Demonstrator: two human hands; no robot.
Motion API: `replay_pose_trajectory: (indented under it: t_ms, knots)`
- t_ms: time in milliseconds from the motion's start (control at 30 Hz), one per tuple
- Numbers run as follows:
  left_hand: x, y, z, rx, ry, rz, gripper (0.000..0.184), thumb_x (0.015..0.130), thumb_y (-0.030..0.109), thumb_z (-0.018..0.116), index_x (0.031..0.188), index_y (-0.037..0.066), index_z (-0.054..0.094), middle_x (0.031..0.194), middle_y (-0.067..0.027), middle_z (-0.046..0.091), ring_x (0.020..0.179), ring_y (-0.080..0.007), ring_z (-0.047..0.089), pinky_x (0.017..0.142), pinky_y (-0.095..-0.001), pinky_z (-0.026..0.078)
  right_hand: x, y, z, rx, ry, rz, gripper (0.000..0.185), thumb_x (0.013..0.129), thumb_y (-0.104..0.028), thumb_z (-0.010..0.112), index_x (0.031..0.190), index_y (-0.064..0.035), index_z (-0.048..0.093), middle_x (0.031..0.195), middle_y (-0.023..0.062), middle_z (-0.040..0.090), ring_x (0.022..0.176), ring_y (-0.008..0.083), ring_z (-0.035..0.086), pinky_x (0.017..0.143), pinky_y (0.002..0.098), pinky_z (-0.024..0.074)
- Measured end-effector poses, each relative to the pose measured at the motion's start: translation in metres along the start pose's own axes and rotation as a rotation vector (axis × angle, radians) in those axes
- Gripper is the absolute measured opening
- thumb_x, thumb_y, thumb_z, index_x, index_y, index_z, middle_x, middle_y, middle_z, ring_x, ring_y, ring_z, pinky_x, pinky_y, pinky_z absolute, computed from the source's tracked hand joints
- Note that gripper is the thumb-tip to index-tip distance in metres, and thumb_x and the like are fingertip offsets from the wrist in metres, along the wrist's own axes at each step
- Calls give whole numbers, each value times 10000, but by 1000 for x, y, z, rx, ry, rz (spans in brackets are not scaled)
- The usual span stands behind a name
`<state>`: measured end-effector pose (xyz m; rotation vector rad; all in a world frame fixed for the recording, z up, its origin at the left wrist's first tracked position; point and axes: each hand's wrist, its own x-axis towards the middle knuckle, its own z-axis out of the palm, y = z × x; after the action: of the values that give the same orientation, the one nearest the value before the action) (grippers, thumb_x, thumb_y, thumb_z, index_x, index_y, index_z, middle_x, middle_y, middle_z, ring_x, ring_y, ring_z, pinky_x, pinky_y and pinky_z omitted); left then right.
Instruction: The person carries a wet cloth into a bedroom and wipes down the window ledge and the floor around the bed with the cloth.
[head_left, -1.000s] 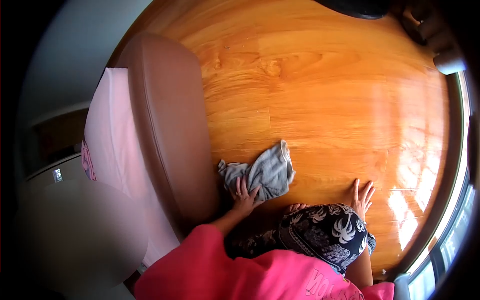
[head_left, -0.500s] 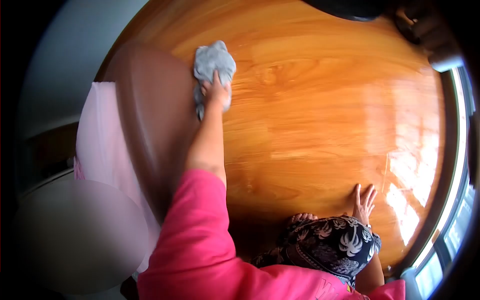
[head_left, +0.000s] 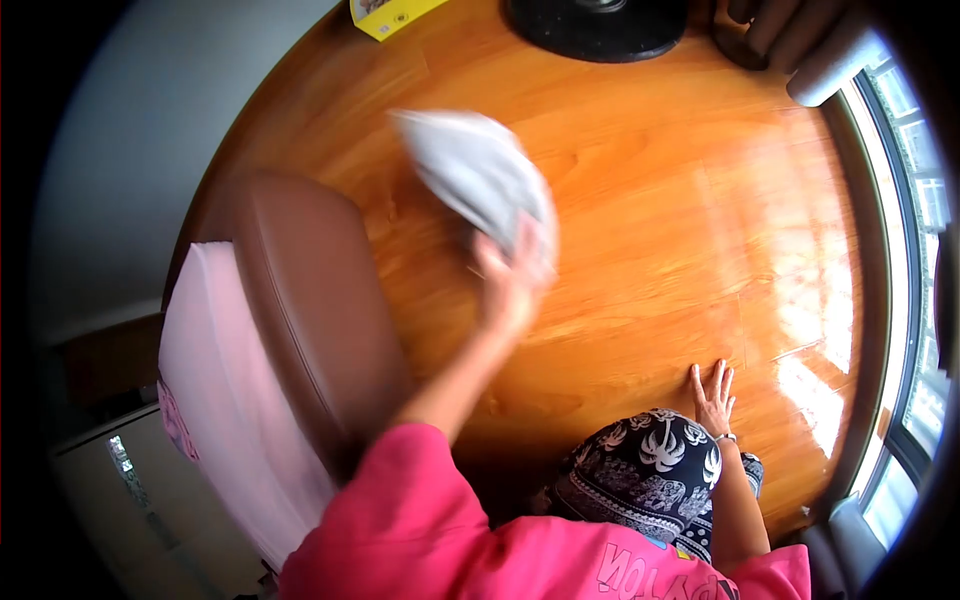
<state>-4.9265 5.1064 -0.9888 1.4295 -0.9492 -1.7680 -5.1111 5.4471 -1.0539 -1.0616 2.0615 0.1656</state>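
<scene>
My left hand (head_left: 512,285) is closed on a grey cloth (head_left: 480,165), gripping it by its near end. The cloth is smeared by motion and spreads up and left from the fingers, over the glossy wooden floor (head_left: 620,300). I cannot tell how much of it touches the boards. My right hand (head_left: 713,405) lies flat on the floor with its fingers spread, beside my knee in black-and-white patterned trousers (head_left: 640,470). It holds nothing.
Left of my arm stands a brown padded piece of furniture (head_left: 310,290) draped with pink fabric (head_left: 225,350). A round black base (head_left: 600,35) and a yellow box (head_left: 390,18) are at the far side. A window (head_left: 915,200) runs along the right.
My left hand and the cloth have moved right and nearer to me. The view has shifted, bringing in the yellow box and more of the black base. My right hand stays planted on the floor.
</scene>
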Motion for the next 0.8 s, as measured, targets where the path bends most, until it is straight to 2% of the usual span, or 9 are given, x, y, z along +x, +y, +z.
replay_pose_trajectory:
  t_ms: [67, 100, 367, 433, 467, 533, 600, 700, 800]
  knots:
    - [-5, -157, -46, 1077, -424, 753, 669, 844, 461, 674, 1404, 335, 331, 1392, -91, 385, 955, -252, 532, 744, -471, 473, -2, 2, 4, -19, 23, 0, 1194, 526, -310, 840, 1513, -285, 169, 1568, 208, -54, 1432, 450, -50, 1046, 678, 226]
    - [-48, -125, -23, 1913, -462, 856, 643, 771, 508, 700, 1351, 417, 438, 1423, -123, 343, 1184, -318, 435, 834, -587, 416, -4, -5, -5, -35, -23, 17, 1080, 633, -292, 794, 1512, -295, 167, 1566, 210, -61, 1431, 451, -58, 1044, 689, 213]
    - [67, -11, -9, 1869, -269, 673, 501, 840, 520, 587, 1280, 292, 518, 1414, -212, 327, 1215, -387, 398, 876, -643, 385, 1, 24, 10, 63, 28, -170, 747, 835, -237, 623, 1490, -264, 266, 1565, 197, -81, 1432, 447, -8, 1060, 642, 266]
    - [87, -1, -22, 1869, -138, 734, 523, 891, 518, 515, 1310, 205, 491, 1364, -246, 398, 1207, -418, 415, 973, -568, 362, -13, 40, -100, 206, -387, -7, 697, 768, -411, 713, 1365, -130, 489, 1332, 226, 514, 1278, 330, 464, 999, 399, 443]
    - [107, 1, -29, 1984, -199, 563, 620, 877, 574, 503, 1389, 231, 436, 1428, -210, 357, 1295, -376, 351, 1023, -542, 328, -34, 43, -161, 266, -265, 84, 595, 793, -320, 703, 1324, -116, 529, 1086, 170, 671, 1084, 277, 605, 948, 363, 472]
    - [113, 15, -20, 2029, -111, 259, 741, 867, 579, 512, 1489, 257, 270, 1447, -233, 326, 1335, -383, 306, 1099, -496, 246, -95, 120, -222, 285, 572, -349, 511, 851, -164, 658, 1336, -99, 509, 1211, 110, 616, 1009, 186, 584, 881, 300, 479]
    - [166, 35, -25, 1985, -155, 27, 690, 882, 432, 536, 1492, 252, 268, 1518, -253, 149, 1325, -402, 330, 1096, -464, 289, -181, 150, -287, 424, 831, -112, 502, 899, -166, 603, 1373, -82, 459, 1354, 74, 523, 1140, 187, 527, 959, 318, 444]
    - [190, 51, -3, 1649, -312, 447, 480, 880, 301, 556, 1273, 26, 542, 1207, -254, 585, 1183, -376, 524, 1012, -416, 399, -313, 200, -290, 580, 859, 70, 468, 938, -280, 554, 1367, -111, 479, 1315, 58, 548, 1090, 147, 544, 905, 287, 458]
    - [101, 97, 97, 1049, -473, 611, 470, 911, 264, 572, 1250, -57, 529, 1191, -220, 610, 1104, -313, 586, 951, -371, 435, -349, 206, -258, 988, 525, 316, 510, 922, -242, 586, 1398, -151, 428, 1240, 57, 572, 988, 92, 580, 748, 236, 497]
